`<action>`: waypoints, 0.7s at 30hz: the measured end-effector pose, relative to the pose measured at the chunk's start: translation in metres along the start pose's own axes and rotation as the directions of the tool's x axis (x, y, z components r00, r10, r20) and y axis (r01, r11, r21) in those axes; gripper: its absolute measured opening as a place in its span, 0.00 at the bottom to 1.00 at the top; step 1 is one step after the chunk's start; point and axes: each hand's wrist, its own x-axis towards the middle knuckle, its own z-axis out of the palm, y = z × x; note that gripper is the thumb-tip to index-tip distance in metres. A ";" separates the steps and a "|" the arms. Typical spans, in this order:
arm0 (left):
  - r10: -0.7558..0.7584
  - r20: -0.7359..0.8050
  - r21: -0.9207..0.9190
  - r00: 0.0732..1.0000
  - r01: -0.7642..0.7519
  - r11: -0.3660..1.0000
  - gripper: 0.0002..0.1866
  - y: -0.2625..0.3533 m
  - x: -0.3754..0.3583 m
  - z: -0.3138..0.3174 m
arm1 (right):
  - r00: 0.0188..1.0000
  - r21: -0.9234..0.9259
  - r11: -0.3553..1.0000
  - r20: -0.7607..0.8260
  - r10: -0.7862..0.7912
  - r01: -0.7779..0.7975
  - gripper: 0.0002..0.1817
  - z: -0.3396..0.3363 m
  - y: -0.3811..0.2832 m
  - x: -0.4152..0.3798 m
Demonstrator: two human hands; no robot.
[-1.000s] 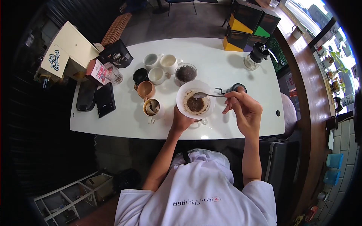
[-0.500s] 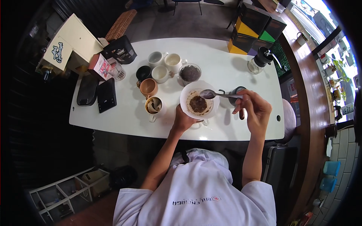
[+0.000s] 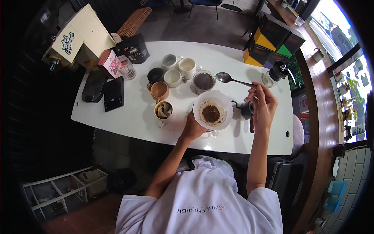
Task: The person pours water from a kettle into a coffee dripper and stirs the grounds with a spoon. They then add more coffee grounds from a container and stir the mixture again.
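Observation:
My left hand (image 3: 194, 127) is closed around the side of a coffee dripper lined with a white paper filter (image 3: 227, 104). Dark wet coffee grounds (image 3: 210, 113) lie at the bottom of the filter. A metal spoon (image 3: 223, 77) is pinched by its handle in my right hand (image 3: 265, 103), its bowl above the table and apart from the filter. Beneath my right hand stands a dark gooseneck kettle (image 3: 246, 111), partly hidden. Just behind the filter is a clear cup (image 3: 204, 81) with dark contents. What supports the dripper is mostly hidden.
Several mugs (image 3: 159, 91) cluster left of the filter, one holding a folded brown paper (image 3: 164, 110). A hand grinder (image 3: 278, 71) stands at the right, near stacked black boxes (image 3: 266, 39). At the left are a black scale (image 3: 114, 94), a glass (image 3: 127, 70) and a black bag (image 3: 134, 48).
The spoon has moved from over the filter up and away towards the back of the table. My left hand still holds the dripper. The camera view has shifted slightly.

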 end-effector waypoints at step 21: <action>-0.019 -0.029 -0.015 0.999 0.018 1.000 0.45 0.000 0.000 0.001 | 0.958 -0.250 0.967 0.265 0.113 -0.045 0.12 0.029 0.073 0.036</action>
